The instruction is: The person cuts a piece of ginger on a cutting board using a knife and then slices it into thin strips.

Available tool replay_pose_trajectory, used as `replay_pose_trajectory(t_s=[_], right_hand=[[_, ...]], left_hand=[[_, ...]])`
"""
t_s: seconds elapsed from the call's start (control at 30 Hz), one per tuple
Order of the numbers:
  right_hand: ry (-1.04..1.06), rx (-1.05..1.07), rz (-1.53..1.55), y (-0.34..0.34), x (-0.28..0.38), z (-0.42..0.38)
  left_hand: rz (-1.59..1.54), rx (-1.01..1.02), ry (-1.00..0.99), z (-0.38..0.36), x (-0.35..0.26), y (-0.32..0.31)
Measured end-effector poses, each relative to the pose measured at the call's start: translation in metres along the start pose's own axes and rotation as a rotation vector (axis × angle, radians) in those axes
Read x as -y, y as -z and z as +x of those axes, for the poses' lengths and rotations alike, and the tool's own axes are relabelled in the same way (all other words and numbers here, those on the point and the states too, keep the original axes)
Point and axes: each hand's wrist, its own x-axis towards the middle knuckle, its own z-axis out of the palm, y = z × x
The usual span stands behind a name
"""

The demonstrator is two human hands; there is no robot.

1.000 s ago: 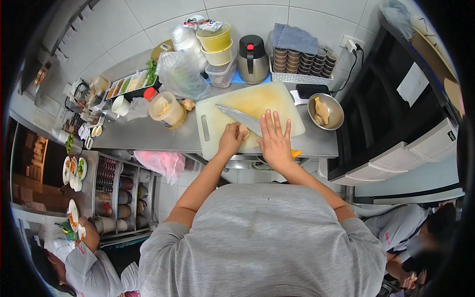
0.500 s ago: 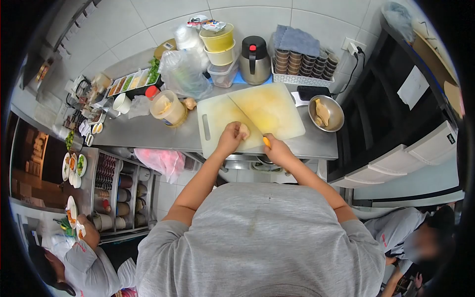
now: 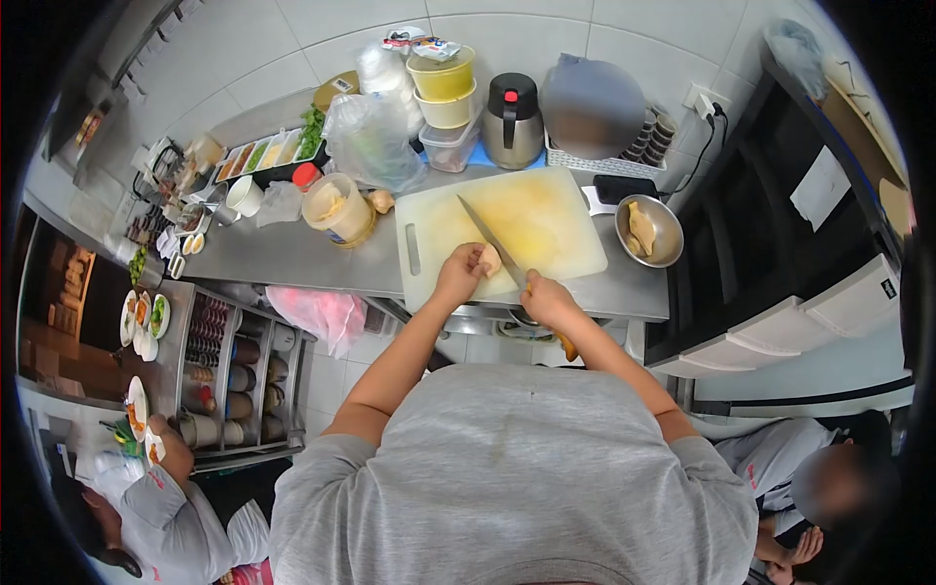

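Observation:
A white cutting board (image 3: 561,219) with yellow stains lies on the steel counter. My left hand (image 3: 460,276) is closed on a pale round piece of food (image 3: 490,259) at the board's lower left. In my right hand (image 3: 548,300) is the handle of a knife, and its blade (image 3: 483,225) points up and left across the board, close beside the food piece. The knife's yellow-orange handle shows partly below my right hand. Right of the board, a metal bowl (image 3: 665,237) holds yellowish pieces.
Behind the board stand a steel jug (image 3: 514,132), stacked tubs (image 3: 446,109) and a plastic bag (image 3: 370,146). An open tub (image 3: 333,207) sits to the left. One person (image 3: 166,517) is at lower left, another (image 3: 790,468) at lower right.
The view has shifted slightly. The knife's blade has turned and now shows broader beside the food piece, and more of its handle shows below my right hand. The lower-right person's hands have moved together.

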Motion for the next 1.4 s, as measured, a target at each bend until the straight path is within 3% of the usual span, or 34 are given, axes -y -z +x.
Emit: replay_pose_trajectory(t_s=[0.07, 0.17, 0.27, 0.37, 0.47, 0.57, 0.67, 0.87, 0.9, 1.0, 1.1, 1.2, 1.3, 1.4], right_hand=[[0.009, -0.037, -0.039, -0.007, -0.002, 0.004], [0.012, -0.061, -0.067, -0.009, -0.003, 0.006], [0.013, -0.090, -0.033, -0.012, -0.008, 0.008], [0.015, -0.102, 0.006, -0.014, -0.011, 0.010], [-0.012, -0.095, 0.008, -0.016, -0.012, 0.011], [-0.020, -0.091, 0.033, -0.014, -0.012, 0.010], [-0.070, -0.034, 0.109, -0.011, -0.011, 0.010], [-0.074, -0.023, 0.131, -0.010, -0.014, 0.011], [-0.072, -0.025, 0.134, -0.009, -0.014, 0.011], [-0.064, -0.030, 0.139, -0.010, -0.016, 0.012], [-0.076, -0.008, 0.151, -0.009, -0.014, 0.010], [-0.098, 0.013, 0.184, 0.001, -0.006, 0.006], [-0.087, 0.005, 0.187, -0.005, -0.010, 0.007], [-0.098, 0.013, 0.212, 0.001, -0.008, 0.007]], left_hand=[[-0.021, -0.017, 0.046, 0.003, 0.007, -0.004], [0.492, -0.083, -0.116, -0.004, -0.011, -0.007], [0.370, -0.057, -0.047, -0.005, -0.024, -0.005], [0.248, -0.015, -0.141, -0.006, -0.025, -0.001], [0.211, -0.061, -0.106, -0.012, -0.029, -0.001], [-0.058, -0.018, -0.154, -0.008, -0.010, -0.005], [-0.140, 0.170, -0.017, -0.002, -0.013, 0.009], [-1.091, 0.175, 0.219, 0.010, -0.056, 0.038], [-1.043, 0.144, 0.203, 0.012, -0.060, 0.039], [-0.095, 0.047, 0.052, 0.017, -0.046, 0.036], [0.641, -0.052, -0.114, 0.008, -0.017, 0.024], [0.517, -0.002, -0.055, 0.009, -0.009, 0.024], [0.625, -0.018, -0.123, 0.004, -0.018, 0.022], [0.637, -0.124, -0.133, 0.004, -0.007, 0.010]])
